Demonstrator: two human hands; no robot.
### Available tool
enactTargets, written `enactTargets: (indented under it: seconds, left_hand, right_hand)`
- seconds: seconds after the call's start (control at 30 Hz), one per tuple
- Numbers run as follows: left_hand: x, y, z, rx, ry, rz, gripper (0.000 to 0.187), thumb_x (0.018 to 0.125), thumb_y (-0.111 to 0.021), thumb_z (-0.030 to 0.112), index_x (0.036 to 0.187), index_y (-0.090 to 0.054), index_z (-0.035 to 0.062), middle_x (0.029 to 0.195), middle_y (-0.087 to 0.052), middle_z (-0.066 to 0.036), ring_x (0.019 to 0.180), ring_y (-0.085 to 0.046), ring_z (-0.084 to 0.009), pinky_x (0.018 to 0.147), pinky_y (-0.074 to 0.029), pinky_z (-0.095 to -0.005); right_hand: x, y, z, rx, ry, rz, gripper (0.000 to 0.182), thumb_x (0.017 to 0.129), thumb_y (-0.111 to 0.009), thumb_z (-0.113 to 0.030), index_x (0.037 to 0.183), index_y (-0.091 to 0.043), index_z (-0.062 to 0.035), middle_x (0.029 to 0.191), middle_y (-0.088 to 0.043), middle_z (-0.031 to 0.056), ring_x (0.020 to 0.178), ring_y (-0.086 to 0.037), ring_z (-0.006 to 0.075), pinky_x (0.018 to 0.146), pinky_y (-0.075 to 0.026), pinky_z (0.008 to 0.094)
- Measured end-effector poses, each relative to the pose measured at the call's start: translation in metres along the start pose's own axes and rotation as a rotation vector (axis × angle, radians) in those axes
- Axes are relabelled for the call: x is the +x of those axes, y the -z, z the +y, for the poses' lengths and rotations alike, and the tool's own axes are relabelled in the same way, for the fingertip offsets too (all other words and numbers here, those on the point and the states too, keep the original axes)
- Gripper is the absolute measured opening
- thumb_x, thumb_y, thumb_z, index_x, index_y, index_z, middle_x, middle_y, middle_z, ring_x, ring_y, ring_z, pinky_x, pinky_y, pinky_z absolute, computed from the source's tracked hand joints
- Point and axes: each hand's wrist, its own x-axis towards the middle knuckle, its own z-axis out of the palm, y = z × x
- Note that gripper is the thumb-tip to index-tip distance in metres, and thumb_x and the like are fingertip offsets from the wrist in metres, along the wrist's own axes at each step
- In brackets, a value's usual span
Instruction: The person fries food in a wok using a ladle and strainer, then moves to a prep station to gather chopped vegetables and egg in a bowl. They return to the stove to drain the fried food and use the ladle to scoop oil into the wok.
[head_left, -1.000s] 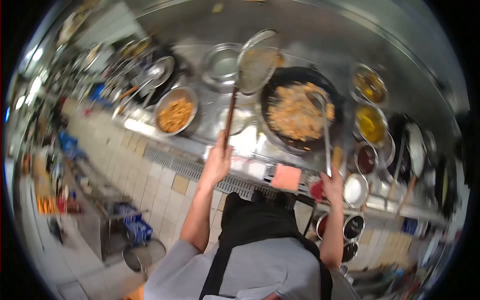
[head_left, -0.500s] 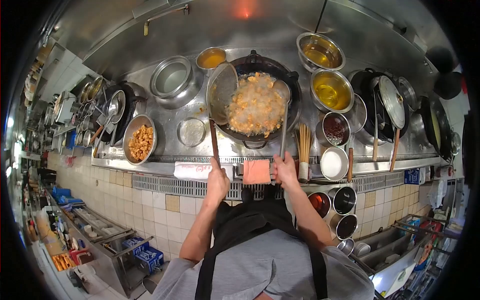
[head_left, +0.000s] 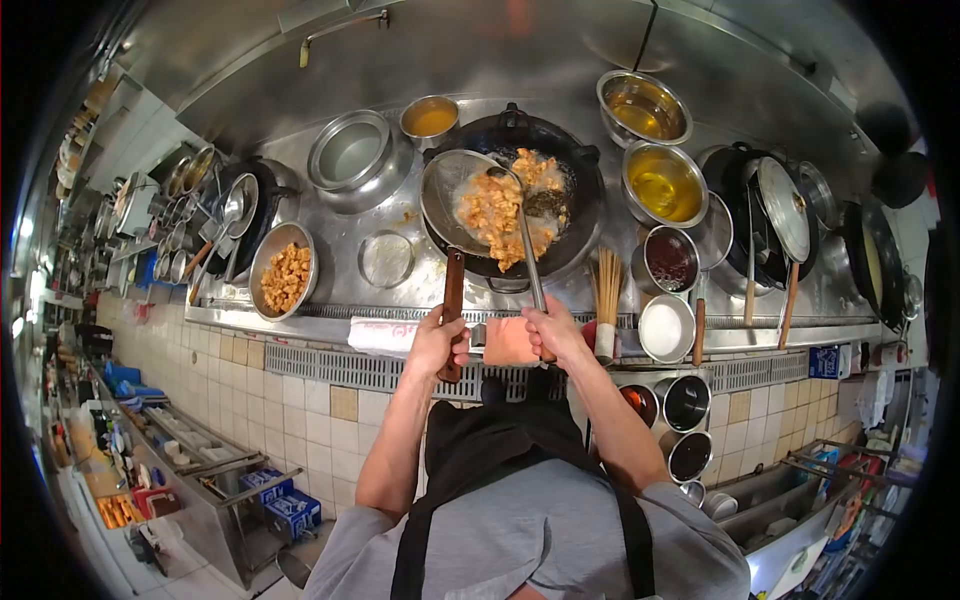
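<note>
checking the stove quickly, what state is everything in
wok, uncovered, food inside
strainer, in wok, holding some food
ladle, head at the food
left hand, closed around strainer handle
right hand, closed around ladle handle
leftmost bowl, holding browned pieces
tall pot, uncovered

Gray (head_left: 580, 520) T-shirt; blk apron w/ straps

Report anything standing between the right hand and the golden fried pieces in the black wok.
Nothing visible blocks the right hand; its metal ladle reaches the golden fried pieces in the black wok. The round mesh strainer in the left hand lies under some.
</note>
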Motion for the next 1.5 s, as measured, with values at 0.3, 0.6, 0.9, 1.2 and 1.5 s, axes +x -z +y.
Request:
enactTargets:
  seconds: [0.3,0.6,0.9,1.2,1.5]
  left_hand:
    - [-0.025,0.028,-0.009,-0.283,-0.038,-0.208,0.03,0.105,-0.051,0.002,0.133,-0.039,0.003,0.09,-0.057,-0.012,0.058,-0.044,-0.0087,0.045,-0.037,-0.0233]
    - [-0.013,0.008,-0.037,-0.241,-0.018,-0.231,0.03,0.108,-0.051,0.009,0.138,-0.044,0.0102,0.092,-0.055,-0.007,0.059,-0.042,-0.0061,0.046,-0.036,-0.0192]
    - [-0.026,0.039,-0.041,-0.425,-0.089,-0.375,0.035,0.109,-0.048,0.011,0.143,-0.043,0.0081,0.095,-0.053,-0.008,0.059,-0.04,-0.0047,0.045,-0.034,-0.017]
    - [-0.12,0.2,0.003,-0.415,-0.252,-0.05,0.045,0.108,-0.053,0.012,0.15,-0.037,0.0096,0.094,-0.053,-0.009,0.056,-0.04,-0.0069,0.041,-0.033,-0.0198]
    - [-0.134,0.352,0.051,1.023,-0.658,0.863,0.056,0.1,-0.054,0.003,0.152,-0.036,-0.0056,0.104,-0.067,-0.03,0.09,-0.068,-0.0411,0.078,-0.053,-0.0492]
  right_hand:
    - [-0.039,0.003,-0.039,-0.715,0.352,0.286,0.059,0.097,-0.067,-0.015,0.151,-0.045,-0.003,0.089,-0.071,0.0124,0.082,-0.068,0.0272,0.084,-0.053,0.0371]
    - [-0.047,0.019,-0.07,0.001,0.347,-0.02,0.052,0.1,-0.065,-0.012,0.149,-0.047,-0.0062,0.073,-0.055,-0.0007,0.048,-0.045,0.0071,0.041,-0.036,0.0255]
    - [-0.029,0.038,-0.072,0.608,0.258,-0.247,0.039,0.106,-0.059,-0.017,0.144,-0.052,-0.0166,0.072,-0.046,-0.0035,0.049,-0.04,0.0032,0.037,-0.031,0.0203]
    - [-0.049,-0.011,-0.039,0.318,0.308,0.028,0.041,0.106,-0.055,-0.012,0.146,-0.049,-0.013,0.072,-0.046,-0.0021,0.047,-0.04,0.004,0.035,-0.031,0.0198]
    - [-0.026,-0.07,-0.001,0.321,0.242,0.049,0.042,0.105,-0.057,-0.01,0.146,-0.048,-0.0138,0.071,-0.046,-0.0015,0.046,-0.04,0.005,0.036,-0.032,0.0213]
